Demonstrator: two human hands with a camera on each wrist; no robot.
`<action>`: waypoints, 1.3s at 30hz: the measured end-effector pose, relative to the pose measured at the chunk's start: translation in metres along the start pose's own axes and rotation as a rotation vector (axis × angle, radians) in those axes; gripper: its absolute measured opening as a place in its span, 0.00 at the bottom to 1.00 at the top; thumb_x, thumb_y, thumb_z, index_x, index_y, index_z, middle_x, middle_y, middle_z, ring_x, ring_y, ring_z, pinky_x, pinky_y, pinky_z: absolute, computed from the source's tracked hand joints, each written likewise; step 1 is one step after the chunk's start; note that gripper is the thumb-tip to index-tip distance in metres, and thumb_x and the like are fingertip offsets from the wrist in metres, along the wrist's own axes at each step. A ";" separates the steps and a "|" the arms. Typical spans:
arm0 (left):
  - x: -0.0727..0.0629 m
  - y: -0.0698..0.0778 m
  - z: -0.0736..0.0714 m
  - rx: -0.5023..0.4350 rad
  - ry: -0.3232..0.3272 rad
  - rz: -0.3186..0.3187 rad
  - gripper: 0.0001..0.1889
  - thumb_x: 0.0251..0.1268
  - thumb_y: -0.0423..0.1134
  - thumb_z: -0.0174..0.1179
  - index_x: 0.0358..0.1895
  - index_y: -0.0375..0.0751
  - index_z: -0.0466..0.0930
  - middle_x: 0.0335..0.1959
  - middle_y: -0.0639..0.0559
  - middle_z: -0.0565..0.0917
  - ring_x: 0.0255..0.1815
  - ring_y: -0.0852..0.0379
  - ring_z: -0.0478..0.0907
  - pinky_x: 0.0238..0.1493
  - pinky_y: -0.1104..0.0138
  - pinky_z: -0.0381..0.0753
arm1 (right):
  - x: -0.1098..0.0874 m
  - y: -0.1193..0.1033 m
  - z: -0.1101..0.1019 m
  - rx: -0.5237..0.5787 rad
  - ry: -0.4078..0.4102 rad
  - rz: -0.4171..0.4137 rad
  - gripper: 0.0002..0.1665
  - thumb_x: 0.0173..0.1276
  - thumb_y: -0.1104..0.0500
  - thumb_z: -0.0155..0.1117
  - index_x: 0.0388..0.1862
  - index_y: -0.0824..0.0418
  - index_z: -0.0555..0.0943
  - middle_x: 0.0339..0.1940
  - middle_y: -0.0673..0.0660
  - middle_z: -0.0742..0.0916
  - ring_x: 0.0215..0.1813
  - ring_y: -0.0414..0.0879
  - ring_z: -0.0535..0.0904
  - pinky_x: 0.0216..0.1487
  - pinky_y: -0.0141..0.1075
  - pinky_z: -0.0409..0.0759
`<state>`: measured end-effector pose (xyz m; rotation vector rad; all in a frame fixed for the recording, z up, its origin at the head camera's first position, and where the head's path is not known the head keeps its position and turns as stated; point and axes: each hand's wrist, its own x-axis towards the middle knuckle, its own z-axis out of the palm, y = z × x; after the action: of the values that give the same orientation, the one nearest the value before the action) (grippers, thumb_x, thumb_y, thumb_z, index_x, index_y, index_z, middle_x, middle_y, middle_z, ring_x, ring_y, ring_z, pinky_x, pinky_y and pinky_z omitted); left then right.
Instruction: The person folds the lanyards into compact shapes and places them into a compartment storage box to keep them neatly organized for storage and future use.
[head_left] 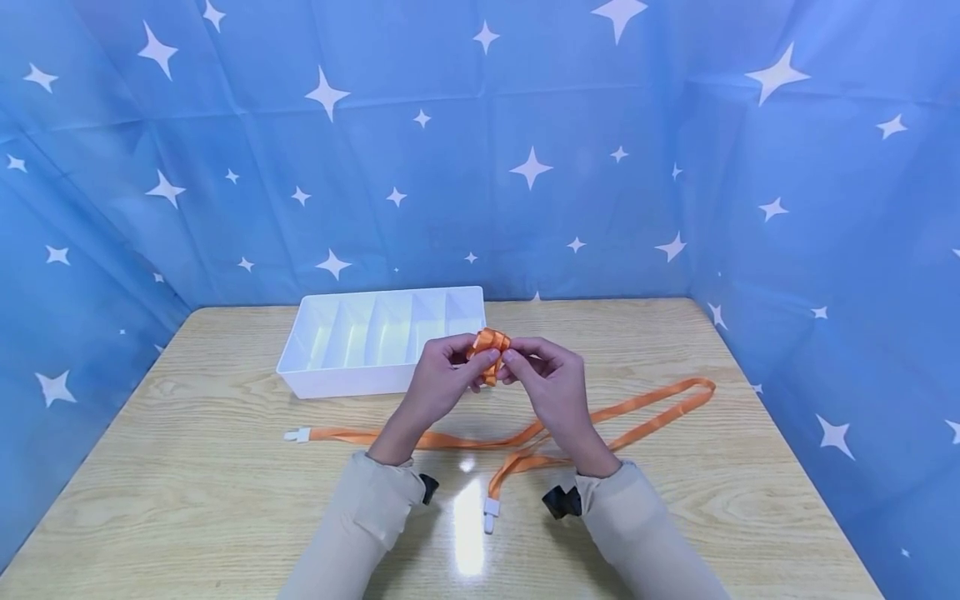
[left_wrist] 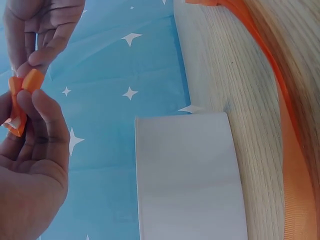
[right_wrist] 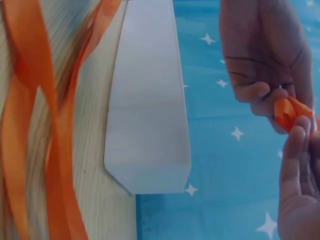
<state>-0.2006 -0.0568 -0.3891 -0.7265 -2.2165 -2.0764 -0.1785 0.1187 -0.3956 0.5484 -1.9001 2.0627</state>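
Note:
A folded bundle of orange lanyard strap (head_left: 491,340) is held up in front of the white box, between both hands. My left hand (head_left: 439,375) pinches its left side with thumb and fingers. On its other side the thumb and fingertips of my right hand (head_left: 551,379) grip the strap. Both wrist views show the fingers meeting around the orange folds (left_wrist: 33,81), which partly hide one another. Below the hands, more orange lanyard strap (head_left: 675,406) lies loosely looped on the table, with one white clip (head_left: 297,435) at the left and another white clip (head_left: 491,515) near the front.
A white box (head_left: 322,382) with several compartments stands at the back of the wooden table (head_left: 187,475), just behind the hands. A blue curtain with white stars (head_left: 450,150) hangs behind the table and along its sides.

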 end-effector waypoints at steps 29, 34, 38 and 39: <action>0.028 -0.012 -0.023 0.404 0.291 -0.014 0.09 0.66 0.36 0.66 0.38 0.31 0.87 0.25 0.45 0.84 0.21 0.57 0.72 0.22 0.73 0.71 | 0.014 0.044 0.016 -0.260 0.035 0.196 0.25 0.73 0.64 0.62 0.66 0.70 0.74 0.63 0.65 0.81 0.63 0.58 0.77 0.62 0.45 0.77; 0.035 -0.015 -0.025 0.530 0.292 -0.067 0.09 0.67 0.38 0.65 0.36 0.34 0.87 0.23 0.47 0.83 0.18 0.56 0.70 0.19 0.69 0.67 | 0.016 0.049 0.017 -0.274 -0.024 0.260 0.28 0.76 0.63 0.57 0.72 0.70 0.67 0.71 0.66 0.73 0.70 0.58 0.71 0.66 0.45 0.71; 0.039 -0.018 -0.024 0.616 0.275 -0.126 0.10 0.67 0.40 0.65 0.37 0.34 0.87 0.26 0.47 0.84 0.19 0.55 0.71 0.20 0.68 0.68 | 0.017 0.054 0.019 -0.282 -0.062 0.256 0.29 0.77 0.62 0.55 0.72 0.71 0.66 0.72 0.67 0.72 0.71 0.58 0.70 0.66 0.45 0.71; 0.040 -0.019 -0.023 0.641 0.270 -0.141 0.10 0.67 0.40 0.65 0.37 0.34 0.87 0.27 0.47 0.84 0.20 0.55 0.71 0.20 0.68 0.68 | 0.018 0.055 0.019 -0.290 -0.071 0.251 0.29 0.77 0.63 0.55 0.72 0.71 0.66 0.72 0.66 0.72 0.70 0.59 0.71 0.66 0.45 0.72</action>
<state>-0.2493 -0.0659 -0.3912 -0.2278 -2.5838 -1.2554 -0.2174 0.0940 -0.4353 0.3319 -2.3618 1.8749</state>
